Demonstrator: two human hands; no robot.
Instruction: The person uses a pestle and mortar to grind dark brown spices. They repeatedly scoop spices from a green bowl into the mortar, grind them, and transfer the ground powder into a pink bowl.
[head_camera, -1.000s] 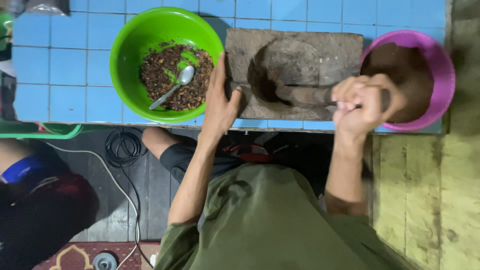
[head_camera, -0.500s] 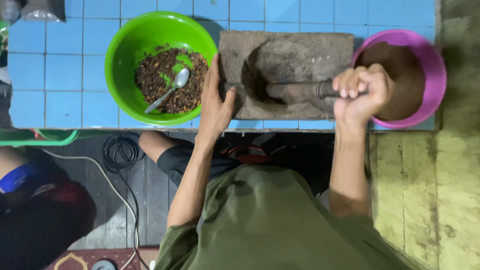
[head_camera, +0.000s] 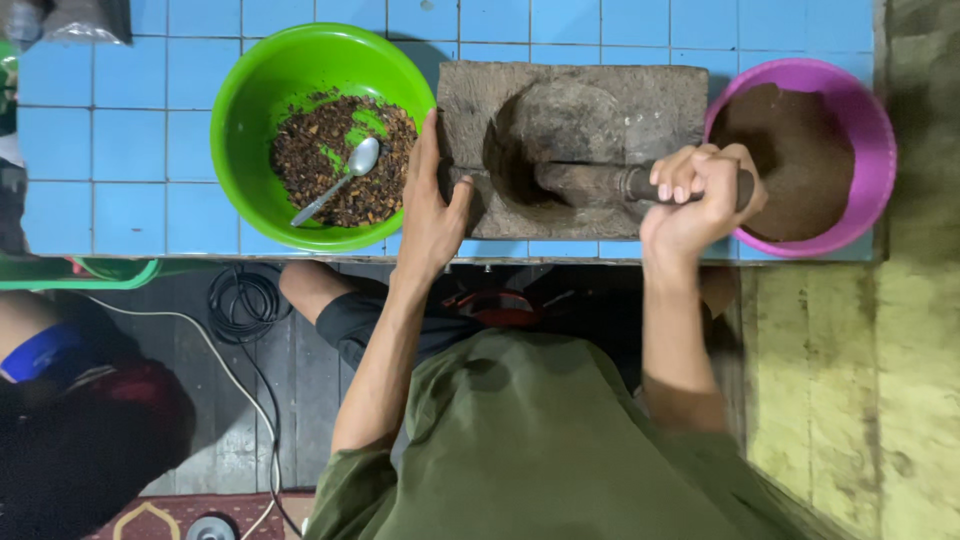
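Counter: blue tiled surface (head_camera: 130, 140).
Mortar: grey rectangular stone block (head_camera: 660, 100), centre.
Bowls: green plastic bowl (head_camera: 262, 80) left, metal spoon (head_camera: 340, 178) inside; purple plastic bowl (head_camera: 868, 130) right.
Pestle: dark stone pestle (head_camera: 590, 183) lying in hollow.
Right hand (head_camera: 700, 200): fingers wrapped round pestle.
Left hand (head_camera: 432, 205): open, flat on block's left edge.
Package: clear bag (head_camera: 85, 18), far left.

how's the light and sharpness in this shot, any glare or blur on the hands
Head view: even, soft light on the blue tiled surface, with a mild sheen on the green bowl rim and the spoon; the stone mortar hollow is in deep shadow; the left hand is sharp, the right hand gripping the pestle only slightly soft; the floor below is dim.
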